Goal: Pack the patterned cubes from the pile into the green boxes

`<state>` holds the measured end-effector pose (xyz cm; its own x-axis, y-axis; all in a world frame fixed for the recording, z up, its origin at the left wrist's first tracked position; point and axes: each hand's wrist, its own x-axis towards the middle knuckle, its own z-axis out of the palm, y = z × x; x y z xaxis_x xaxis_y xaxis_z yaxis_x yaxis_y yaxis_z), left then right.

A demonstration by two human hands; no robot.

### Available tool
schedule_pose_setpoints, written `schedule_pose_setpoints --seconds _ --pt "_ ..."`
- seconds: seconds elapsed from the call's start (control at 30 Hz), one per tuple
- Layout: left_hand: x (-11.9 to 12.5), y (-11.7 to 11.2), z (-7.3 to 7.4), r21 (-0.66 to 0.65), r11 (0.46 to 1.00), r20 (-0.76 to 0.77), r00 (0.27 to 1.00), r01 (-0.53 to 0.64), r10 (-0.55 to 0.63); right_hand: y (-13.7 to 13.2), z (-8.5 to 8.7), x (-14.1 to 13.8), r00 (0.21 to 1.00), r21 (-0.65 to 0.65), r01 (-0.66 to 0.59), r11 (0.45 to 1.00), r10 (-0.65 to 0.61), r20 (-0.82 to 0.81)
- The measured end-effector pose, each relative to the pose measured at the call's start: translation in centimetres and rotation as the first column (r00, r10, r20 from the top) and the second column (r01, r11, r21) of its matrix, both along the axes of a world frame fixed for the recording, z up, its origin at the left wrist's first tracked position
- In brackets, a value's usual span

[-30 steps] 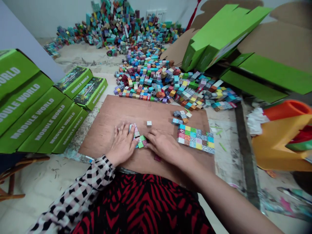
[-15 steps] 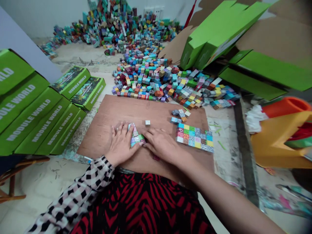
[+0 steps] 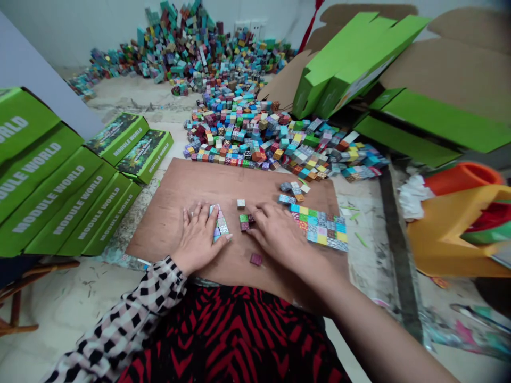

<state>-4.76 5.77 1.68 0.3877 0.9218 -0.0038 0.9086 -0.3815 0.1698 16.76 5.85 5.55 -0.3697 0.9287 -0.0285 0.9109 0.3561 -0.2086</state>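
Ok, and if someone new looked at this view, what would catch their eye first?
Probably the sprawling heap of small multicoloured blocks, running from the far wall to the brown board's far edge. Next, likely the bright green MODULE WORLD boxes stacked on the left. On the board, the left hand rests spread against a small patch of blocks, and the right hand's fingers are at a green and dark-red cluster.

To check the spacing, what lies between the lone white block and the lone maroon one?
In the head view, green and maroon blocks lie there, by the right hand.
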Motion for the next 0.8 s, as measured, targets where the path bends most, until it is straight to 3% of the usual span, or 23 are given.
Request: schedule_pose_setpoints --seconds 0.17,0.33,0.5,0.63,0.7,0.8 --pt "-1.0 -0.4 0.0 -0.007 0.997 0.231 0.97 -0.077 0.076 -2.4 0.7 -0.5 0.994 0.086 -0.063 0.994 0.07 -0.085" --pt "-1.6 -2.0 -0.7 0.032 0.958 0.543 0.81 -0.284 0.222 -4.2 -1.2 -3.0 0.985 -0.021 -0.109 0.994 0.105 -0.139" --pt "-1.7 -2.8 -2.3 -0.066 0.916 0.629 0.696 -0.396 0.346 -4.9 -1.4 -4.8 0.986 0.04 -0.09 0.995 0.094 -0.137" --pt "-1.7 -2.3 -3.3 -0.128 0.906 0.67 0.638 -0.404 0.38 -6.1 -1.2 -5.2 0.943 0.194 -0.114 0.974 0.168 -0.287" --pt "-1.8 -2.2 -3.6 -0.143 0.903 0.682 0.62 -0.406 0.387 -6.6 -2.5 -5.5 0.908 0.26 -0.148 0.954 0.235 -0.347" --pt "-1.8 -2.1 -4.0 -0.151 0.894 0.692 0.601 -0.422 0.401 -6.7 -5.8 -6.2 0.901 0.411 -0.214 0.886 0.341 -0.268"
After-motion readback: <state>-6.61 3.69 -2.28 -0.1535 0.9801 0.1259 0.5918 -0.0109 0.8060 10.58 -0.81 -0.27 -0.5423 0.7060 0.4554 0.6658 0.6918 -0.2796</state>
